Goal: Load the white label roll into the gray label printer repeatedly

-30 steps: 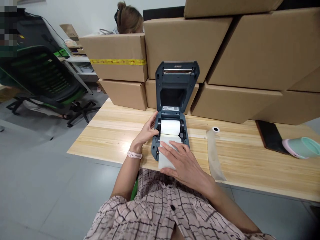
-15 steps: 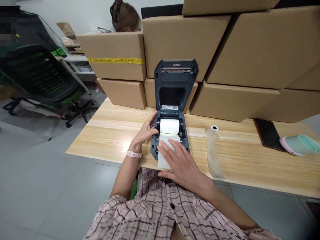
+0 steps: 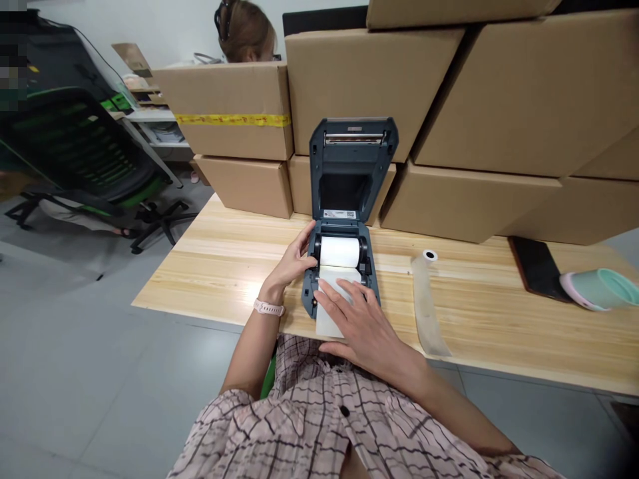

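"Where does everything sit in front of you?"

"Your printer [image 3: 344, 228] stands near the front edge of the bench [image 3: 239, 246], left of that edge's middle, with its lid [image 3: 344, 159] raised. The white roll [image 3: 339, 251] lies in the body, and its paper strip [image 3: 329, 324] runs towards you, the loose end at about the bench's front edge."

"And what are your hands doing?"

"Your left hand [image 3: 292, 264] is clamped on the printer's left side, thumb over the rim and fingers along the outside. How hard you grip, I can't tell. Your right hand [image 3: 368, 326] lies over the paper strip, fingers spread apart, pinching nothing."

"So how would you do this bit well?"

"I'd let your left hand only steady the printer, thumb clear of the roll so it can turn. With the right, use light, even pressure; a hard push could skew or crease the paper. Check that both its sides run parallel to the printer's walls, and take up slack at the roll gently."

"Anything to your right worth minding?"

"A pale strip [image 3: 425, 313], trailing from a small core [image 3: 430, 256] to the front edge; your forearm could catch it."
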{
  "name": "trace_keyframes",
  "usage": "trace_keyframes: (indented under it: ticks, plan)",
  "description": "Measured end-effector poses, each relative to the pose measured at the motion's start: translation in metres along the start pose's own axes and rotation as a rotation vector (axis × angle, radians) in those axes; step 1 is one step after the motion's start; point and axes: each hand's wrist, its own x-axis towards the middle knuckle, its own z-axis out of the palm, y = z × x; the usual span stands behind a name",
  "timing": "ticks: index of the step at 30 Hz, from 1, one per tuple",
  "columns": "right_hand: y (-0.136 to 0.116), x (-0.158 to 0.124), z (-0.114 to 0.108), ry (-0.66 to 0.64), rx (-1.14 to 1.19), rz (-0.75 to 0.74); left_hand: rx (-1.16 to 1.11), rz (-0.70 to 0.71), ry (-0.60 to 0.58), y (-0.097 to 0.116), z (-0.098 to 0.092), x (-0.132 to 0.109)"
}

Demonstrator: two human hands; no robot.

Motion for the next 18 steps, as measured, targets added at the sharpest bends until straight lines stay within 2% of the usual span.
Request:
trace_keyframes:
  ticks: [10,12,14,15,16,18]
  plan:
    - [0.0,-0.002,0.005,-0.006,0.106,0.02,0.04,-0.036,-0.025,0.009,0.006,-0.005]
    - [0.009,-0.008,-0.009,-0.041,0.183,-0.071,0.091,-0.067,-0.041,0.015,0.012,-0.016]
    - [0.026,-0.01,-0.036,-0.049,0.307,-0.201,0.12,-0.103,-0.042,0.021,0.019,-0.034]
    - [0.038,-0.007,-0.052,-0.018,0.374,-0.247,0.134,-0.124,-0.04,0.024,0.022,-0.045]
    - [0.053,-0.001,-0.068,0.069,0.433,-0.223,0.146,-0.132,-0.025,0.027,0.026,-0.055]
    - [0.088,0.023,-0.094,0.374,0.456,-0.072,0.161,-0.133,0.001,0.032,0.034,-0.074]
